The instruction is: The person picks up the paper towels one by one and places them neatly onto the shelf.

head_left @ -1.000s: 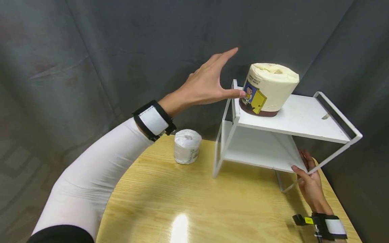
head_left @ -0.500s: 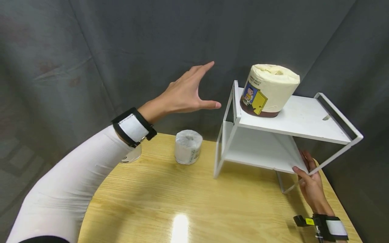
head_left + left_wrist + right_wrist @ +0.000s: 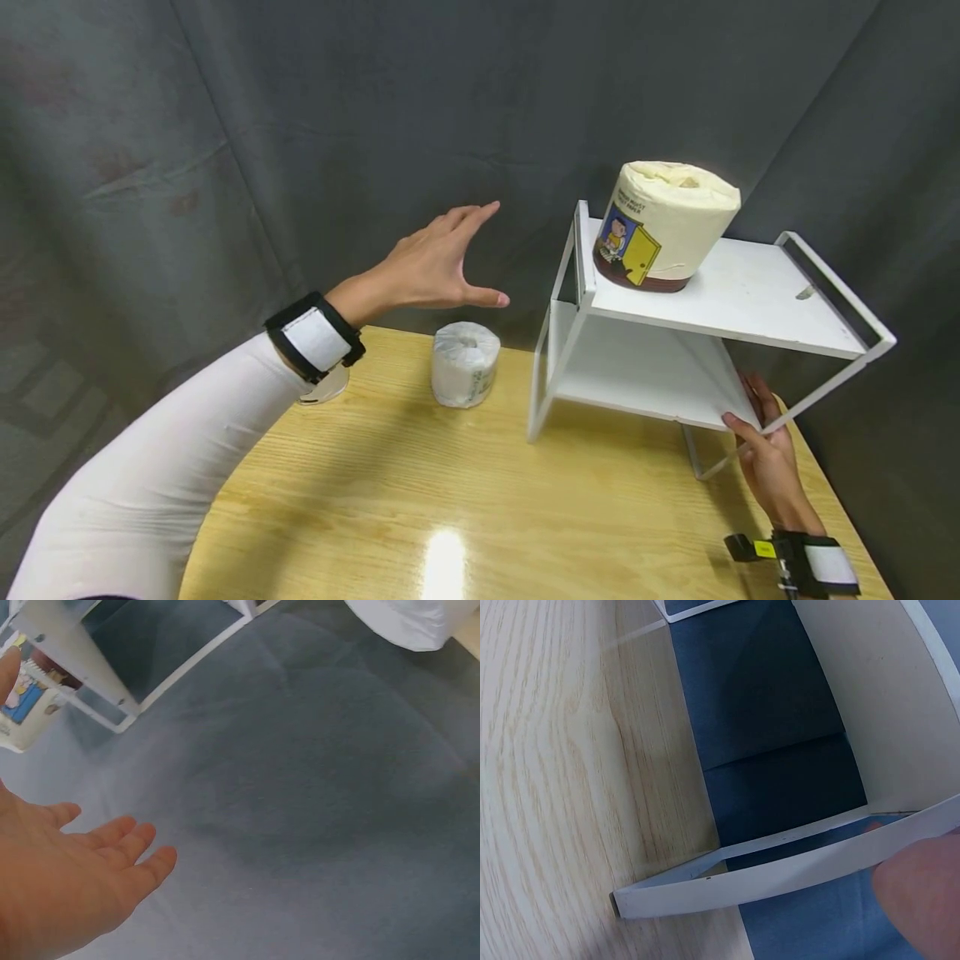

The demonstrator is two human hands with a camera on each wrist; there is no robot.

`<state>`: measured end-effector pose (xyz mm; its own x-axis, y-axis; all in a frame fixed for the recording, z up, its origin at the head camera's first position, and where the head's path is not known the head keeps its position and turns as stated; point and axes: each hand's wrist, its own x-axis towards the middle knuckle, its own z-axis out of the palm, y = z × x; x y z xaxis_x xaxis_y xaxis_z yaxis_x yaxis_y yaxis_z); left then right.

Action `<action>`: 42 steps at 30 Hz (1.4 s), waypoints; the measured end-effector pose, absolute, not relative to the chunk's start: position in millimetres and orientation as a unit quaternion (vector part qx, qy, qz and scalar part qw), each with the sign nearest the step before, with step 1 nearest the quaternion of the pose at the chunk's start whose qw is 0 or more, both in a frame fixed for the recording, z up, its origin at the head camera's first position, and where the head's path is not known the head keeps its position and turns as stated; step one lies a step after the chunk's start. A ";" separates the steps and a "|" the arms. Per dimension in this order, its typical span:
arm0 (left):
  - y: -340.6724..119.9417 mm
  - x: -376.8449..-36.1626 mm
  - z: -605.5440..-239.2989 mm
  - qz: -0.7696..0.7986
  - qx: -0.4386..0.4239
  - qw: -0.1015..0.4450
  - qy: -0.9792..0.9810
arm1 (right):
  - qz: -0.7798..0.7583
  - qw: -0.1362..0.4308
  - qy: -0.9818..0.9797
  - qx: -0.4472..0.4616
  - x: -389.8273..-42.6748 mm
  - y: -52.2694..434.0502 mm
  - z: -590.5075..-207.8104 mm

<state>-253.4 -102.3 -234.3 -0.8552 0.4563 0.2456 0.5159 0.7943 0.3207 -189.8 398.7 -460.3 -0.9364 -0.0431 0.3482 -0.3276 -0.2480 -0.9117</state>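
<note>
Left hand released, above small roll; right hand grasping shelf.

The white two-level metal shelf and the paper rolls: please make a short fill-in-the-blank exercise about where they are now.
1. The large cream paper roll with a cartoon label stands on the ____ level of the white two-level metal shelf.
2. The small white wrapped paper roll stands on the round ____ table.
3. The ____ hand holds the shelf's lower corner.
4. The left hand holds ____.

Missing words: top; wooden; right; nothing
</note>
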 end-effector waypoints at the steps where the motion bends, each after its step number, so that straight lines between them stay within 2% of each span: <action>1: -103.2 -253.7 -237.4 -0.190 -0.258 0.075 -0.944 | 0.775 0.092 -0.607 0.153 -189.5 398.7 -460.3; 42: -112.0 -276.4 -343.5 -0.194 -0.234 0.013 -0.953 | 0.764 0.088 -0.624 0.140 -188.9 397.7 -458.6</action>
<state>-276.4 -112.0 -343.5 -0.8905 0.4404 0.1146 0.4502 0.8157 0.3633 -188.9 397.7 -458.6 -0.9455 -0.0401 0.3230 -0.3086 -0.2054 -0.9287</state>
